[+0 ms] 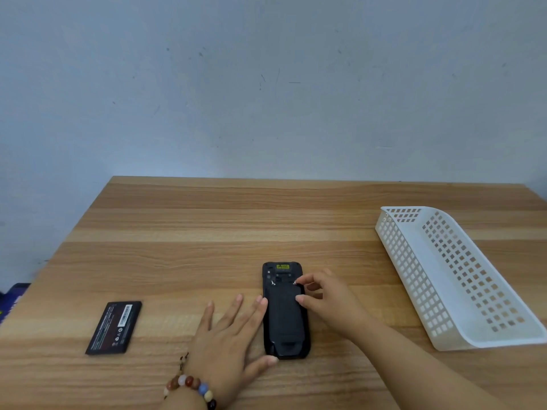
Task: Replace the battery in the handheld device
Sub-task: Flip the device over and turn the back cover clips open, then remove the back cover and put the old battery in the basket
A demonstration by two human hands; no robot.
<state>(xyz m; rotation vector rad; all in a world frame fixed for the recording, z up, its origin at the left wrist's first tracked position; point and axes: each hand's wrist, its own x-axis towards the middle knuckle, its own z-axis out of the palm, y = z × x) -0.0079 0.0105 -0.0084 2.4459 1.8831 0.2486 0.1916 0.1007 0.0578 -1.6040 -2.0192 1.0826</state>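
Note:
A black handheld device (pixel 284 318) lies face down on the wooden table, back cover on, with two small metal latches near its top. My left hand (pixel 231 335) lies flat beside it, fingers straight, index fingertip and thumb touching the device's left edge. My right hand (pixel 322 294) reaches over the device's upper right; its fingertips pinch the right latch (pixel 294 282), and the thumb rests on the cover. A loose black battery (pixel 114 327) with a white label lies on the table to the left, apart from both hands.
A white perforated plastic basket (pixel 461 279) stands at the right, with nothing visible inside. The table's (pixel 207 232) far edge meets a pale wall. A beaded bracelet (pixel 189 386) circles my left wrist.

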